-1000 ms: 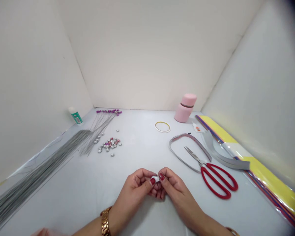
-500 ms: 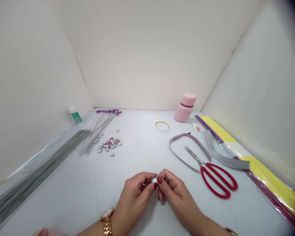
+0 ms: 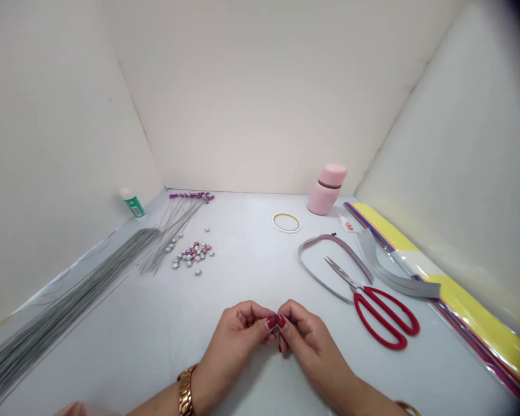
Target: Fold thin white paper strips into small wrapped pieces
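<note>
My left hand (image 3: 240, 335) and my right hand (image 3: 308, 338) meet at the front of the table, thumbs and fingertips pinched together. Between them is a small silver paper star, now hidden behind the fingers and thumbs. Off to the left lies a pile of small folded stars (image 3: 194, 253), silver, pink and purple. Red-handled scissors (image 3: 383, 318) rest beside my right hand, blades slightly apart. Next to them curve a thin grey paper strip (image 3: 320, 280) and a bundle of wider silver strips (image 3: 398, 280).
Long grey wires (image 3: 82, 294) stretch along the left side. Behind them are wires topped with purple stars (image 3: 193, 197) and a green-and-white glue stick (image 3: 134, 206). A tape roll (image 3: 286, 230), a pink flask (image 3: 325, 193) and packs of coloured paper (image 3: 468, 300) lie toward the back and right.
The silver piece that showed between my fingertips is now covered. My left thumb has moved up and in against the right one, and the left wrist has turned slightly.
</note>
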Action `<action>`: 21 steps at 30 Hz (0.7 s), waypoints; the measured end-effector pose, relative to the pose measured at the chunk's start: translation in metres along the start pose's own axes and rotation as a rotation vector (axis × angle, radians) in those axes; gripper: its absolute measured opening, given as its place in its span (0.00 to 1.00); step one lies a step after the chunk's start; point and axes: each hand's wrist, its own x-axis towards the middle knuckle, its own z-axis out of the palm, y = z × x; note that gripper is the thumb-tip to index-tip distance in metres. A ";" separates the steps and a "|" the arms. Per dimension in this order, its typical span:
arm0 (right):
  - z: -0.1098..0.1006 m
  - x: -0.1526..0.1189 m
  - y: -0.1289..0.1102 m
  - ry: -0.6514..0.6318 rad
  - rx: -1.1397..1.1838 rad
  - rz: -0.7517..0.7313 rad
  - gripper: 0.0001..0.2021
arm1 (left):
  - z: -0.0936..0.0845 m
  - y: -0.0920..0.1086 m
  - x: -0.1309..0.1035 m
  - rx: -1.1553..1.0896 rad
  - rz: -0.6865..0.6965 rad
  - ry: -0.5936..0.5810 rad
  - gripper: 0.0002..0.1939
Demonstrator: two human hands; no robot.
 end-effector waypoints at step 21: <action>-0.003 0.003 -0.003 -0.026 0.088 0.030 0.12 | -0.002 0.002 0.000 0.027 0.003 -0.010 0.06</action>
